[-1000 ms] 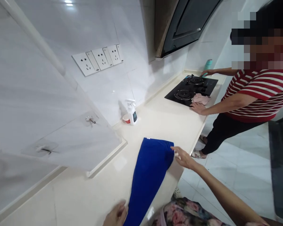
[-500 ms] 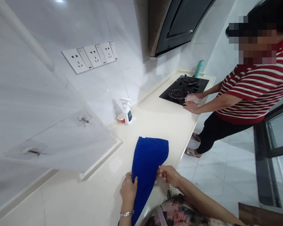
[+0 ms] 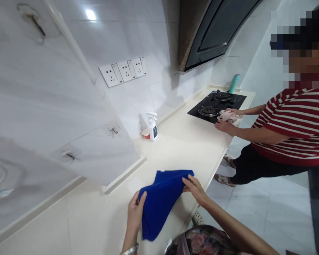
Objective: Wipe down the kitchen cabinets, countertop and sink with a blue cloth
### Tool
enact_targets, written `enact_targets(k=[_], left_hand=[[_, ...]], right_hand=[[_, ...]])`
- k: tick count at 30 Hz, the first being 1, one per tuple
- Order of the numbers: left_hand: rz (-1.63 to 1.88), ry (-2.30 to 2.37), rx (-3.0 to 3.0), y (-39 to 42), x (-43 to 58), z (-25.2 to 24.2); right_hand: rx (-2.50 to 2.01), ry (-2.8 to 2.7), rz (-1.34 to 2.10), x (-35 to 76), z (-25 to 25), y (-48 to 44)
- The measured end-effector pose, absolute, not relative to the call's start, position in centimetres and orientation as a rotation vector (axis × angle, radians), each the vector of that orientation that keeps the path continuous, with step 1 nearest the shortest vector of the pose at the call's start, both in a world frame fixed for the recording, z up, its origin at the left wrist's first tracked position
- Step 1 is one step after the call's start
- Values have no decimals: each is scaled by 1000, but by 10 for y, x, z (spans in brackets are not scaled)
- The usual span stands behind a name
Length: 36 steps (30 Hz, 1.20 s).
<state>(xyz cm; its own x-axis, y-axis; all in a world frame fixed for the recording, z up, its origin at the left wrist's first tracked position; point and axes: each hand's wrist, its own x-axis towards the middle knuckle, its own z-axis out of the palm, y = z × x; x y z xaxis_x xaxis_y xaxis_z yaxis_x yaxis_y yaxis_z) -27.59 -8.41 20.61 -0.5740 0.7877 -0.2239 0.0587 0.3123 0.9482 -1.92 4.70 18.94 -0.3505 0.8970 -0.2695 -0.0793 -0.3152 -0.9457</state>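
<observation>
lying on the surface (image 3: 191,141), blue cloth (image 3: 159,202) runs from near-left to far-right; left hand (image 3: 135,211) and right hand (image 3: 193,188) pinch its opposite edges

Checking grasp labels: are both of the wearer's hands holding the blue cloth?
Yes, the left hand and right hand each grip an edge of the blue cloth.

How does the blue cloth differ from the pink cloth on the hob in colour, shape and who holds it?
The blue cloth is deep blue; the pink cloth is pale pink. The blue cloth hangs folded between the left hand and right hand; the pink cloth is bunched against another person's hands on the hob. Both are cloths held over one counter.
</observation>
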Motion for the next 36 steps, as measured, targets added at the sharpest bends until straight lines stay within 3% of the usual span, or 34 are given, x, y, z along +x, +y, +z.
enact_targets(k=[7,11,15,18,22,27,30,33,36], left_hand=[[1774,2038,898,-45,-297,295],[1946,2014,930,-52,-302,311],[1614,2038,989,-101,-296,283],[1226,1998,919,-151,-282,239],[971,1864,733,-193,-263,181],[1109,1859,482,-177,-265,160],[1104,2205,556,-167,-278,171],[1085,2492,643,-189,-288,176],[1153,2490,515,-237,-287,170]], right_hand=[[-865,-1449,1427,-53,280,91],[-769,-1506,1364,-56,296,95],[-948,-1542,1354,-36,255,72],[-1159,-1609,1385,-12,204,45],[-1295,-1807,1431,9,157,26],[-1312,-1905,1053,-9,153,52],[-1167,-2084,769,-44,153,56],[-1051,-2488,716,-82,137,24],[-809,-2825,623,-99,115,-16]])
